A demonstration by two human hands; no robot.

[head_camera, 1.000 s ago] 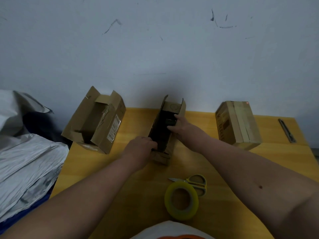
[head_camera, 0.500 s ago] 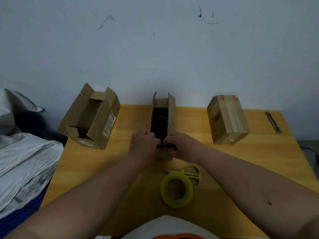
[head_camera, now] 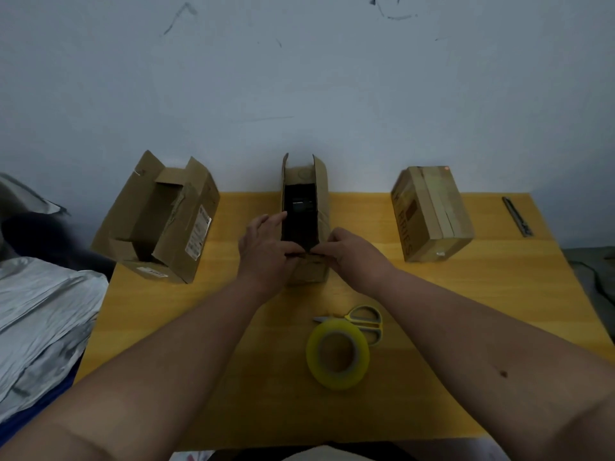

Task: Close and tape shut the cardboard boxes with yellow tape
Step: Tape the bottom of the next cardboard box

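Yellow wooden tabletop point(head_camera: 466, 311) set against a pale, scuffed wall, seen from above the person's forearms. Nearest the viewer lies the roll of yellow tape point(head_camera: 337, 356), flat on the table, with yellow-handled scissors point(head_camera: 361, 322) touching its far edge; both lie slightly right of centre, closer to the right forearm. Beyond them, both hands meet at the near end of the middle box point(head_camera: 304, 224), a narrow carton whose long axis runs straight away from the person. The left hand point(head_camera: 264, 249) has its thumb curled over the near end flap while its fingers extend along the left side flap; the right hand point(head_camera: 352, 251) pinches the same near edge from the right. The two long side flaps stand upright and the dark interior is exposed, so this box is judged unclosed. Folding those flaps inward would call for each hand to travel along its own side, away from the body. To the far left sits an open box point(head_camera: 156, 221), angled, flaps splayed; to the far right, a taped box point(head_camera: 432, 212), well apart. A slim metal tool point(head_camera: 517, 216) lies by the right table edge.
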